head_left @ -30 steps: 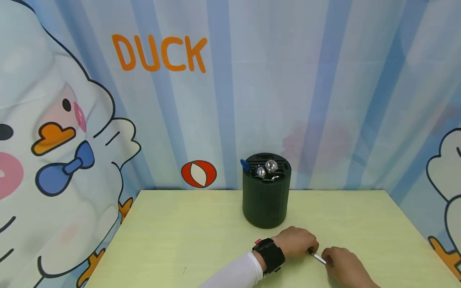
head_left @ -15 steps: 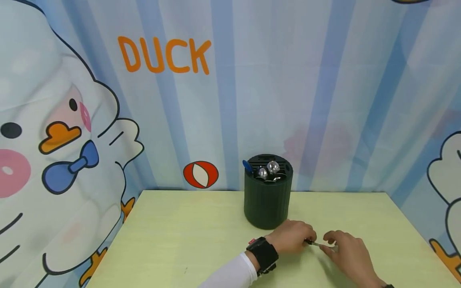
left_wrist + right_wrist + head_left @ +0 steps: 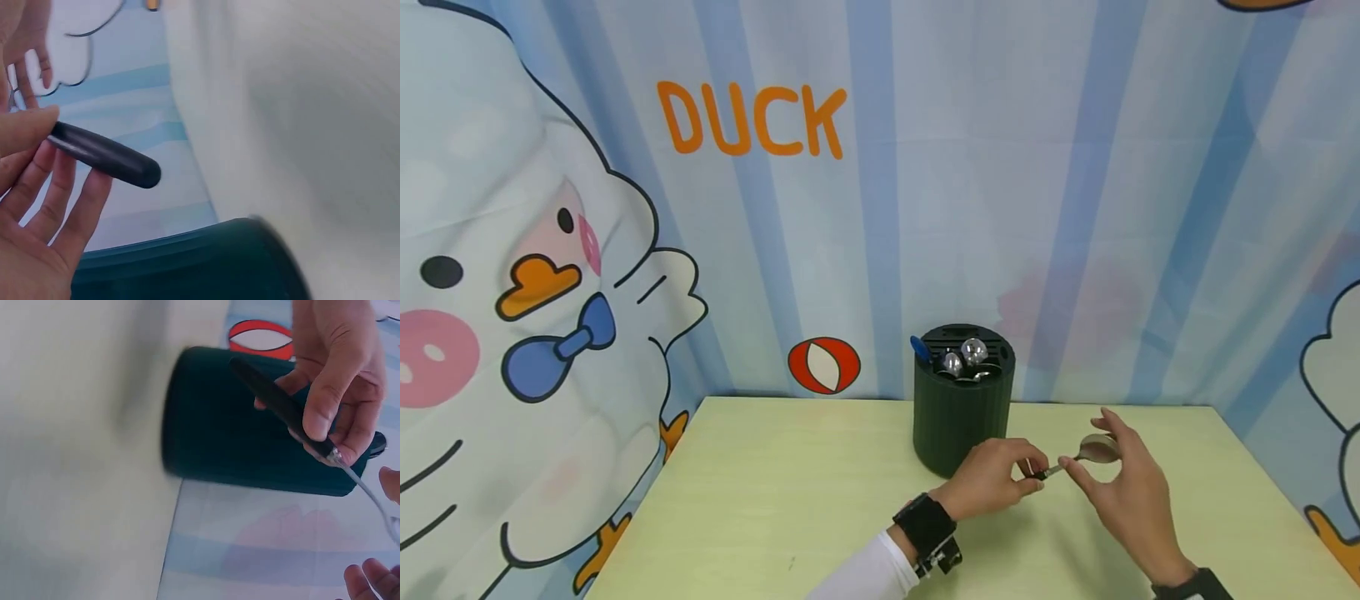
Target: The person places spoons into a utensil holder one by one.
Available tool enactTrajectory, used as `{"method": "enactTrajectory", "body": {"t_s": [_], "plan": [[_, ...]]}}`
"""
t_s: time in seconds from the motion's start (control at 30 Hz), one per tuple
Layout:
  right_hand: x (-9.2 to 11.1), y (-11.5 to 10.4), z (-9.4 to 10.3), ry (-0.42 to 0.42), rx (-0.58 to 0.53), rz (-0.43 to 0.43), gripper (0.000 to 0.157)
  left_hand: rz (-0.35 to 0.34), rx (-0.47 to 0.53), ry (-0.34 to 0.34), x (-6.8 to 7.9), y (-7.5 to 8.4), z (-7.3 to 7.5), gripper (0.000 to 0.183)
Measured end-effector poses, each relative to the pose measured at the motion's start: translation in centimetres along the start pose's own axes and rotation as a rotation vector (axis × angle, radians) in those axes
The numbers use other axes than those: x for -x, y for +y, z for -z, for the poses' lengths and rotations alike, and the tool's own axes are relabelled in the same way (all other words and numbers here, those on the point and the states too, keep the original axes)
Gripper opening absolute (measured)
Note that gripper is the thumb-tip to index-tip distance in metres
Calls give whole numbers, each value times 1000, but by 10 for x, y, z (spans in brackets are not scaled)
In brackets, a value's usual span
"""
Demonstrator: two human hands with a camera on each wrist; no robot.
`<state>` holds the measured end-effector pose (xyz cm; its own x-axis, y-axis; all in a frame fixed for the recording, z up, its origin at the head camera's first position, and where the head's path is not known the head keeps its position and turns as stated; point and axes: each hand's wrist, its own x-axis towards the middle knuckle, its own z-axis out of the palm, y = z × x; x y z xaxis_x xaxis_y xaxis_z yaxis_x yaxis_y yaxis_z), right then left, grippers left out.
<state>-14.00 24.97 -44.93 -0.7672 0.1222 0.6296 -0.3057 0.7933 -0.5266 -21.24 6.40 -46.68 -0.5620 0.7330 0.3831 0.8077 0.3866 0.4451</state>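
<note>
My left hand (image 3: pixel 988 479) pinches a spoon by its black handle (image 3: pixel 275 400), thumb on one side and fingers on the other. The handle's rounded end (image 3: pixel 145 172) sticks out past those fingers in the left wrist view. The spoon's metal bowl (image 3: pixel 1099 450) is raised above the table, tilted up to the right. Around the bowl my right hand (image 3: pixel 1138 504) is spread, thumb and fingers wide apart. Its thumb tip comes right up to the spoon's neck in the head view. Part of the bowl is cut off by the right wrist view's edge.
Just behind my left hand stands a dark green ribbed utensil holder (image 3: pixel 962 417). Several metal utensil ends and a blue one (image 3: pixel 921 348) poke out of its slotted top. The pale yellow table (image 3: pixel 790 492) ends at a curtain (image 3: pixel 955 208) with duck pictures.
Both hands have risen with the spoon, away from the table's front. My right hand has opened from its pinch near the spoon, and the bowl has come into view.
</note>
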Motion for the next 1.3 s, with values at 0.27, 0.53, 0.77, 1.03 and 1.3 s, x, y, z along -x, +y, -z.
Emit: {"method": "enactTrajectory", "body": {"t_s": [0.27,0.53,0.77,1.03,1.3], "plan": [[-16,-25,-1,62,-164,-75,55,-60,141,231,-3,7,21,18],[-24,-42,-6,25,-283,-77,19,-73,209,298,1,9,23,15],[-26,-48,-11,7,-327,-120,17,-35,246,301,6,10,25,14],[-30,-55,-10,-9,-358,-83,14,-50,292,352,7,16,35,11],[-46,-72,-7,-58,-399,-9,12,-165,283,433,8,46,89,13]]}}
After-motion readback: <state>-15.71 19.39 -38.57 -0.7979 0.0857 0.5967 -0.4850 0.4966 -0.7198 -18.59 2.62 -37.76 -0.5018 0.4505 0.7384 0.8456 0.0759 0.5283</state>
